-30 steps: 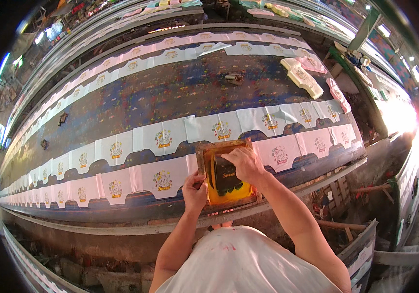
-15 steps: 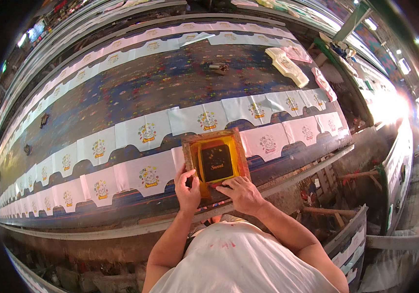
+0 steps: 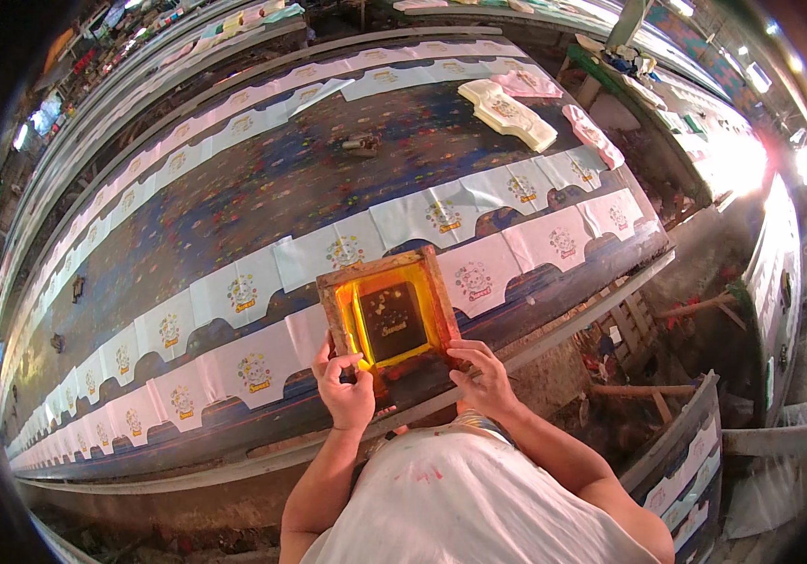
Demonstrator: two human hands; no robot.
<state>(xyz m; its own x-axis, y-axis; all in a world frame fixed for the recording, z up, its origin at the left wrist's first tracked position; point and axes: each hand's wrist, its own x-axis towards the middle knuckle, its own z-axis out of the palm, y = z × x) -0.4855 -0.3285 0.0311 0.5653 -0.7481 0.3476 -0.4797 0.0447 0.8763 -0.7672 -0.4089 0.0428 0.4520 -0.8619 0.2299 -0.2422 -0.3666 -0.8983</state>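
Note:
A wooden-framed printing screen [image 3: 333, 294] with yellow ink around a dark middle lies at the near edge of the long table, over the row of pink fabric panels [image 3: 479, 282] with printed designs. My left hand [image 3: 345, 385] grips its lower left side with curled fingers. My right hand [image 3: 479, 376] holds its lower right corner, fingertips on the wood. Whether the screen rests flat on a panel or is slightly raised, I cannot tell. A row of white printed panels [image 3: 244, 291] runs just behind it.
Folded cream [image 3: 507, 117] and pink [image 3: 591, 132] garments lie at the table's far right end. Small dark metal objects [image 3: 359, 146] sit on the stained tabletop. A green post [image 3: 629, 23] and another bench [image 3: 685, 132] stand at right. Wooden bars [image 3: 648, 390] show below the table's edge.
My right hand has come from over the screen's middle down to its lower right corner. The screen and the whole scene have shifted leftward in the view.

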